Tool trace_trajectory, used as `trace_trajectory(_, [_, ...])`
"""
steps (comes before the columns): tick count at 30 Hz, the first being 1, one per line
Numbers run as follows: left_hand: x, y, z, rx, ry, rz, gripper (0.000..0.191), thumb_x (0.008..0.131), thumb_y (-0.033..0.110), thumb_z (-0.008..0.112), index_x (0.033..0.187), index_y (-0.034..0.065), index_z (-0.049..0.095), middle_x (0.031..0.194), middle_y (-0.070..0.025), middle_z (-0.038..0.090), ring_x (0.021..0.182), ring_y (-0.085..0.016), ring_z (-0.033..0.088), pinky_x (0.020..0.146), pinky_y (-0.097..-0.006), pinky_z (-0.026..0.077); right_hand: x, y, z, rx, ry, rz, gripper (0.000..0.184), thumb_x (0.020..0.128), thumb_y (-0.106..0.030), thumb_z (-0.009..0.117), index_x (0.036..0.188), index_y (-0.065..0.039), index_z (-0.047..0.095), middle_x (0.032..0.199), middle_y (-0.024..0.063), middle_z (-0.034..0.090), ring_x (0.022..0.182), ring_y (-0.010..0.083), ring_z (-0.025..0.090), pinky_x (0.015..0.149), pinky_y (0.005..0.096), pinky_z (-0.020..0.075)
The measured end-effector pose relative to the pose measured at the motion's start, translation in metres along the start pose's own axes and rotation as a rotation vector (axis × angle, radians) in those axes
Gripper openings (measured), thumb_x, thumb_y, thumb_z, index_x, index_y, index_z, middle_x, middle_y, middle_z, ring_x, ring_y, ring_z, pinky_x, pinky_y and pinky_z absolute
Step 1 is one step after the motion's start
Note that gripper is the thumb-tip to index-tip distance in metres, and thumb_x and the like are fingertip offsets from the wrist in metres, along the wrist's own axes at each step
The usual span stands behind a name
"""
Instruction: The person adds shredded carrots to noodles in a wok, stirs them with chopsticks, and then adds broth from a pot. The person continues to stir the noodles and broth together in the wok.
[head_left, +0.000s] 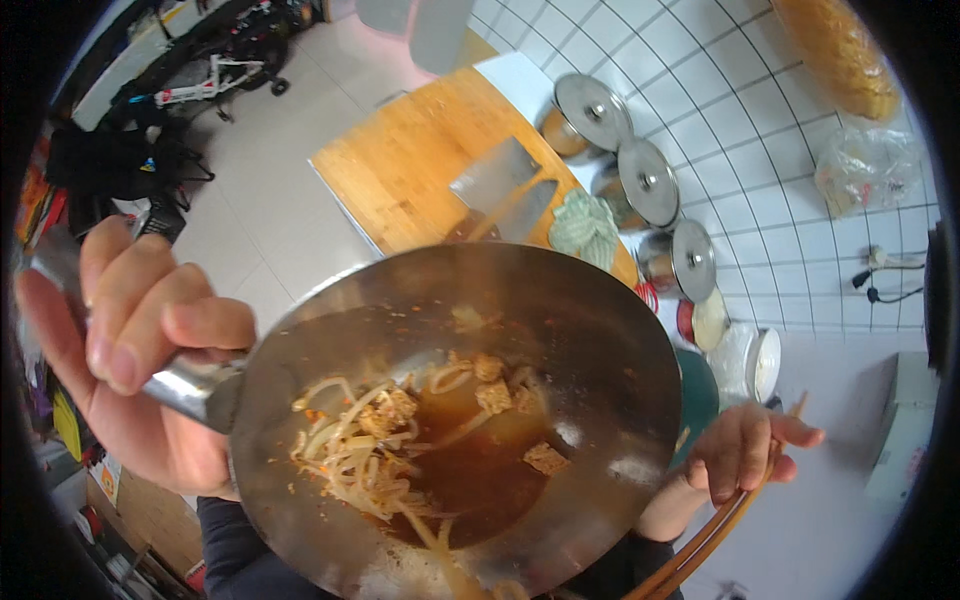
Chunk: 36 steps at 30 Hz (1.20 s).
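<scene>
My left hand (142, 337) is closed around the metal handle (187, 386) of a wok (607, 322), which is held up close and tilted. Inside the wok, pale bean sprouts or noodles (345, 465) lie heaped at the left of a brown broth (472, 487). Browned tofu-like cubes (546, 459) sit in and around the liquid. Some pale strands hang at the wok's lower rim. On the right, my right hand (742, 454) grips a pair of long wooden chopsticks (697, 544). Their lower ends run off the bottom of the view.
Beyond the wok, a wooden board (390, 157) carries a cleaver (495, 176) and a green cloth (583, 225). Several metal canisters with lids (649, 181) line the tiled wall. A white bowl (765, 365) stands at the right. A child's bicycle (214, 81) is on the floor.
</scene>
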<state>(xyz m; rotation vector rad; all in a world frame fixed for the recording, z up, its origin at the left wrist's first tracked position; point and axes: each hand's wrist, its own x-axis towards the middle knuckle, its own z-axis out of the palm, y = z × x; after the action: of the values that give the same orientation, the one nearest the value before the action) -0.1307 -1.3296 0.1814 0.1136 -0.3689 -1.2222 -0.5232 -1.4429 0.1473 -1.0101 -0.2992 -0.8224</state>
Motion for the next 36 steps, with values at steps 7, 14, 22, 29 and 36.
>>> trace_trajectory(7, [0.018, 0.002, -0.015, -0.101, 0.095, -0.165, 0.024, 0.096, 0.024, 0.046, 0.077, 0.0119, 0.036, 0.068, 0.0013, 0.041, 0.063, -0.011, 0.045, 0.090, -0.0368, 0.038, -0.021, 0.058, -0.017, 0.322, 0.094, -0.086, 0.047, 0.097, -0.021, 0.049, 0.142, -0.026, 0.036, 0.101, 0.0263, 0.062, 0.063, 0.0277, 0.065, 0.053, 0.0373, 0.0559])
trace_trajectory(14, [0.049, 0.009, -0.048, -0.240, -0.262, -0.286, 0.037, 0.085, 0.041, 0.054, 0.065, 0.0184, 0.033, 0.067, 0.0043, 0.045, 0.070, -0.011, 0.048, 0.100, -0.0434, 0.032, -0.025, 0.030, -0.031, 0.029, 0.627, -0.150, 0.034, 0.098, -0.035, 0.046, 0.121, -0.012, 0.056, 0.078, 0.0122, 0.065, 0.036, 0.0081, 0.041, 0.027, 0.0222, 0.0350])
trace_trajectory(22, [0.039, 0.007, -0.017, -0.024, 0.053, -0.200, 0.018, 0.086, 0.004, 0.040, 0.071, 0.0117, 0.035, 0.065, 0.0020, 0.038, 0.060, -0.010, 0.039, 0.083, -0.0297, 0.036, -0.012, 0.022, 0.027, -0.459, 0.557, -0.145, 0.016, 0.092, -0.032, 0.057, 0.100, -0.019, 0.064, 0.079, 0.0180, 0.065, 0.040, 0.0112, 0.053, 0.035, 0.0200, 0.0423])
trace_trajectory(29, [0.039, 0.006, -0.018, -0.127, 0.020, -0.186, 0.022, 0.088, 0.017, 0.051, 0.074, 0.0119, 0.036, 0.068, 0.0017, 0.039, 0.063, -0.011, 0.042, 0.081, -0.0311, 0.036, -0.017, 0.045, 0.032, -0.457, 0.738, -0.212, 0.019, 0.096, -0.030, 0.051, 0.108, -0.019, 0.060, 0.061, 0.0091, 0.058, 0.036, 0.0111, 0.045, 0.033, 0.0201, 0.0343])
trace_trajectory(36, [0.043, 0.011, -0.018, -0.123, -0.006, -0.150, 0.028, 0.092, 0.027, 0.053, 0.076, 0.0119, 0.037, 0.070, 0.0018, 0.040, 0.064, -0.011, 0.043, 0.080, -0.0324, 0.036, -0.017, 0.053, 0.039, -0.256, 0.646, -0.122, 0.021, 0.098, -0.027, 0.047, 0.109, -0.014, 0.058, 0.064, 0.0123, 0.060, 0.030, 0.0130, 0.044, 0.028, 0.0243, 0.0333])
